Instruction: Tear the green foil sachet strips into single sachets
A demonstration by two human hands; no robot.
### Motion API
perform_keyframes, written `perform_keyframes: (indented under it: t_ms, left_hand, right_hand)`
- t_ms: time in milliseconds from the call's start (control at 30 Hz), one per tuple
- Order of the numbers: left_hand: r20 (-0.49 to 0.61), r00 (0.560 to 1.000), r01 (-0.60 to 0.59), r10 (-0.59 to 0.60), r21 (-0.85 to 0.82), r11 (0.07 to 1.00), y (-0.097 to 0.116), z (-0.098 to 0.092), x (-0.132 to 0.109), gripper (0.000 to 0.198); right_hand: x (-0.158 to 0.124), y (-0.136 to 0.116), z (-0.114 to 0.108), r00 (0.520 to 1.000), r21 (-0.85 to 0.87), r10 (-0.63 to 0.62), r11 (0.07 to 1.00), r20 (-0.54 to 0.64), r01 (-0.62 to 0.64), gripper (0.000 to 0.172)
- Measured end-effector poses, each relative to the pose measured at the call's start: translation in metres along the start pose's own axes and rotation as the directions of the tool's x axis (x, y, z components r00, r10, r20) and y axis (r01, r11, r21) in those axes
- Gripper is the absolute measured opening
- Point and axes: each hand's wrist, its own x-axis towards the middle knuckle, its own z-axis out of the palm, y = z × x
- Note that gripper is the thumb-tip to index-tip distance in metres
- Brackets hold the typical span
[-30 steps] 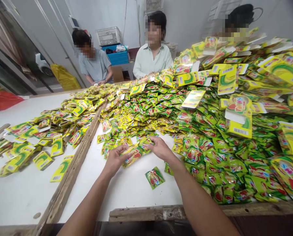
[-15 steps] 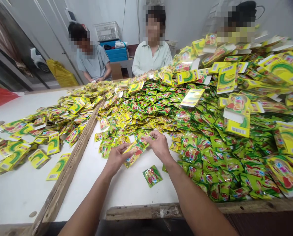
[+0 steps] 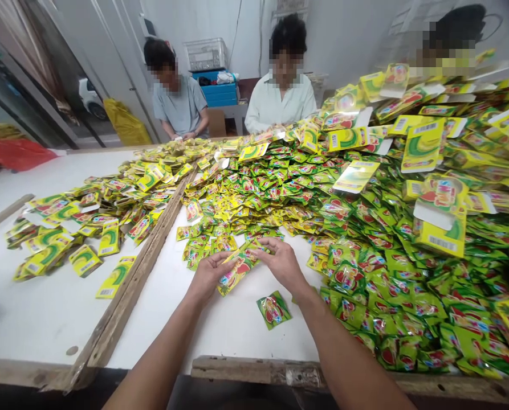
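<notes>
My left hand is closed around the side of a small yellow-green carton, printed with red fruit and held tilted above the white table. At the carton's upper right end, my right hand pinches a shiny green sachet. Whether part of that sachet sits inside the carton, I cannot tell. A loose green sachet lies flat on the table between my forearms. Just beyond my hands, several green and yellow sachets lie at the edge of a large heap.
A wooden strip divides the table. Yellow cartons are piled left of it, and flattish open cartons lie atop the sachets on the right. A wooden rail edges the near side. Several people stand or sit across the table.
The view has swung left, so everything appears further right. My hands keep hold of the carton and sachet with little movement. The middle person across the table has lowered their head.
</notes>
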Motion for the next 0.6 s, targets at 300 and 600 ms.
perform_keyframes:
  t_ms: [300,600]
  left_hand:
    - [0.048,0.999,0.014,-0.012,-0.031,0.999,-0.002,0.000,-0.002,0.042]
    - [-0.005,1.000,0.023,-0.022,0.014,1.000,-0.006,-0.005,-0.004,0.040]
  right_hand:
    - [-0.005,0.004,0.012,0.999,-0.029,-0.026,0.999,-0.043,0.025,0.027]
    - [-0.016,-0.014,0.011,0.937,-0.070,-0.119,0.986,0.328,0.150,0.036]
